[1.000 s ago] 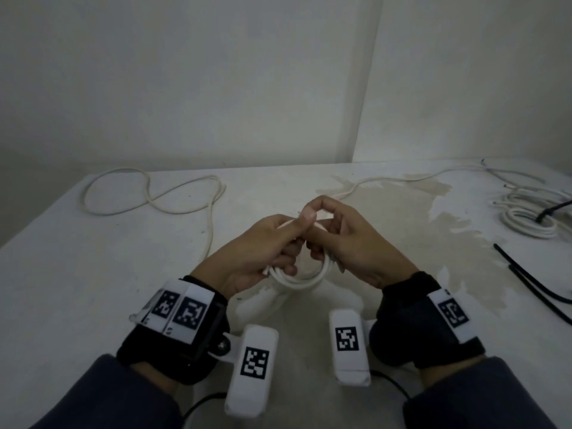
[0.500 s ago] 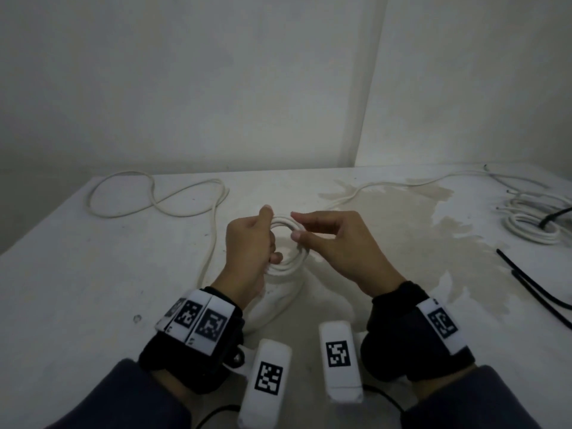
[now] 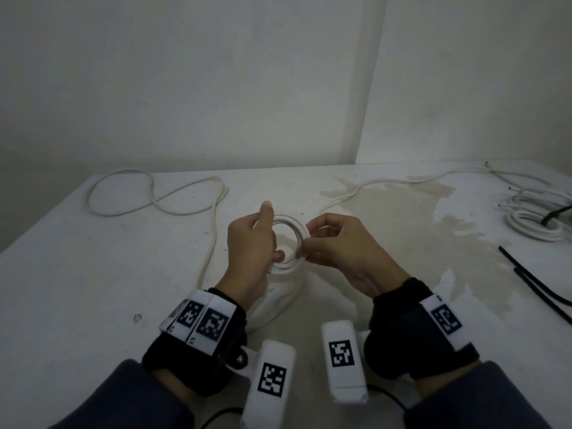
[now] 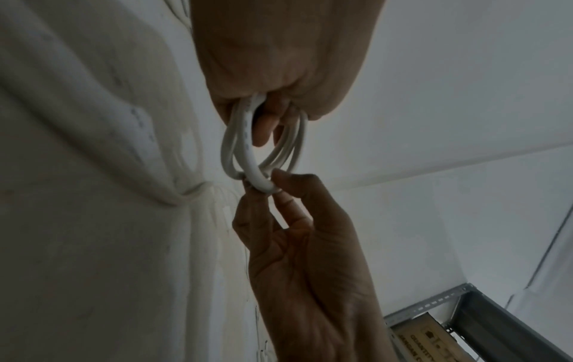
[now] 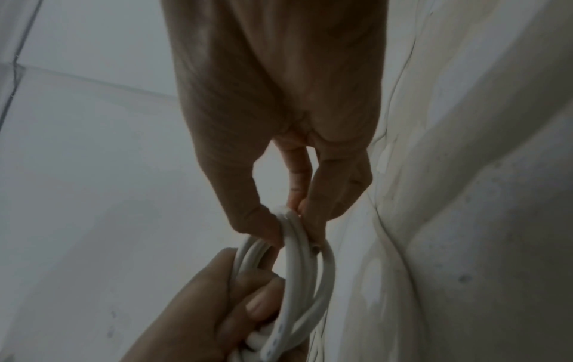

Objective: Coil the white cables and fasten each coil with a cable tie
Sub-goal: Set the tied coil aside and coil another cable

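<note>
A small coil of white cable (image 3: 289, 241) hangs upright between both hands above the white table (image 3: 77, 289). My left hand (image 3: 252, 243) grips its left side, thumb up over the top and fingers curled through the ring. My right hand (image 3: 334, 243) pinches the right side of the coil between thumb and fingertips. In the left wrist view the coil (image 4: 248, 156) runs from my left palm (image 4: 279, 61) down to the right hand's pinching fingertips (image 4: 280, 177). The right wrist view shows the coil (image 5: 297, 264) held by the right fingers (image 5: 313, 215). No cable tie is seen on this coil.
A loose white cable (image 3: 154, 193) lies in loops at the far left and runs toward me. Another white cable (image 3: 387, 184) trails to the far right. A finished coil bundle (image 3: 532, 226) and black cable ties (image 3: 538, 283) lie at the right edge. A brown stain (image 3: 402, 218) marks the table.
The hands moved apart from a tight cluster; the coil turned upright and rose a little. The right hand went from open beside the coil to pinching its right side.
</note>
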`<state>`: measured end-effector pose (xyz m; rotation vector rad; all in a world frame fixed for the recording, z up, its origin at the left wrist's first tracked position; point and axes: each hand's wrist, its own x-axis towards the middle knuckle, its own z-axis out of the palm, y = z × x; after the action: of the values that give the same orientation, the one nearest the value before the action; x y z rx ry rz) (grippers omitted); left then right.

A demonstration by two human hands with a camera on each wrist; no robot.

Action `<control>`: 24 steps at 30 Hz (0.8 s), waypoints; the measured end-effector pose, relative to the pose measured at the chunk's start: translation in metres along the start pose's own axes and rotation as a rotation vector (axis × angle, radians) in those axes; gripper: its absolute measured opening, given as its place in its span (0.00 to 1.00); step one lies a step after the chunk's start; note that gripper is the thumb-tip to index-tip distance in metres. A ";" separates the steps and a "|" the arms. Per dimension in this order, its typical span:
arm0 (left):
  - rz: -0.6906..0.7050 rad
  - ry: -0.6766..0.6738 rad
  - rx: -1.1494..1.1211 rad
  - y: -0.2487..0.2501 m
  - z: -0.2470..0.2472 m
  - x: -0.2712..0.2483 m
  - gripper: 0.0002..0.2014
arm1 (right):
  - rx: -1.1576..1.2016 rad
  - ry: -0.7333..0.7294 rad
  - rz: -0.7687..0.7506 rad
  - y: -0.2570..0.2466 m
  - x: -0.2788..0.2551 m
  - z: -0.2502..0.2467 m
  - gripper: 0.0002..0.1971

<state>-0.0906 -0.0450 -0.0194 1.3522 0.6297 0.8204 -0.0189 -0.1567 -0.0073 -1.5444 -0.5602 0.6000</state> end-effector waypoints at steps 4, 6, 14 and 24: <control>0.115 -0.047 0.133 -0.001 0.004 -0.005 0.24 | -0.081 0.085 0.017 0.007 0.003 0.004 0.07; 0.225 -0.076 0.256 0.000 0.004 -0.007 0.25 | -0.146 0.120 -0.013 0.009 0.003 0.005 0.06; 0.191 -0.047 0.260 -0.002 0.002 -0.005 0.26 | -0.037 0.054 -0.057 -0.004 -0.004 0.004 0.03; 0.242 -0.008 0.253 -0.002 0.004 -0.006 0.27 | -0.225 0.123 -0.054 0.005 0.003 0.003 0.08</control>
<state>-0.0906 -0.0526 -0.0211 1.6849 0.5843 0.9520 -0.0187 -0.1532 -0.0128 -1.7592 -0.5890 0.4081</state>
